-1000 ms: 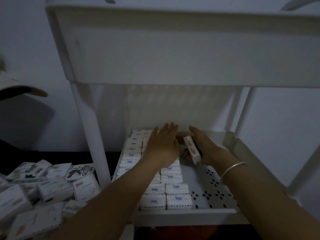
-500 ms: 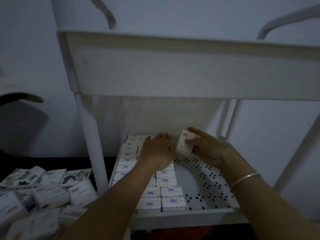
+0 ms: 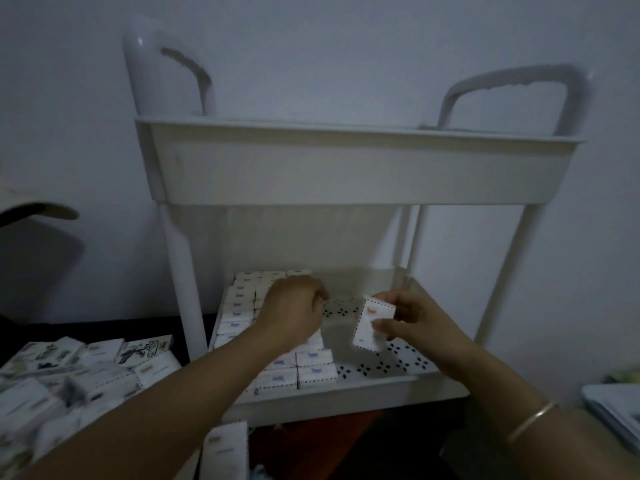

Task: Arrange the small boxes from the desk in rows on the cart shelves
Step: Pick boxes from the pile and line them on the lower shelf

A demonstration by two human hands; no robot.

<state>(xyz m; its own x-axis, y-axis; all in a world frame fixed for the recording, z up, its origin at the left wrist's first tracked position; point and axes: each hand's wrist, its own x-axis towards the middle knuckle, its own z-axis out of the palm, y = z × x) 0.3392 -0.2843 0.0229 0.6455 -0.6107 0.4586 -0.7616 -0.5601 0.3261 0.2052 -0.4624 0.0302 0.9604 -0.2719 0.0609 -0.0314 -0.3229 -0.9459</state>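
A white cart (image 3: 346, 168) stands against the wall. Its lower shelf (image 3: 381, 370) has a perforated floor, and rows of small white boxes (image 3: 313, 367) fill its left part. My right hand (image 3: 412, 322) holds one small white box (image 3: 370, 323) upright above the bare right part of the shelf. My left hand (image 3: 294, 311) hovers over the rows with its fingers curled in; I cannot tell whether it holds anything. A heap of loose small boxes (image 3: 69, 379) lies on the dark desk at the left.
The cart's upper tray (image 3: 346, 143) hangs low over the lower shelf, with a white post (image 3: 180, 271) at the left and handles on top. One box (image 3: 225, 452) lies near the bottom edge. A light tray (image 3: 616, 407) shows at the far right.
My view has pulled back and up, showing the whole cart. My right hand has drawn the box back from the shelf's rear toward me; my left hand has curled its fingers.
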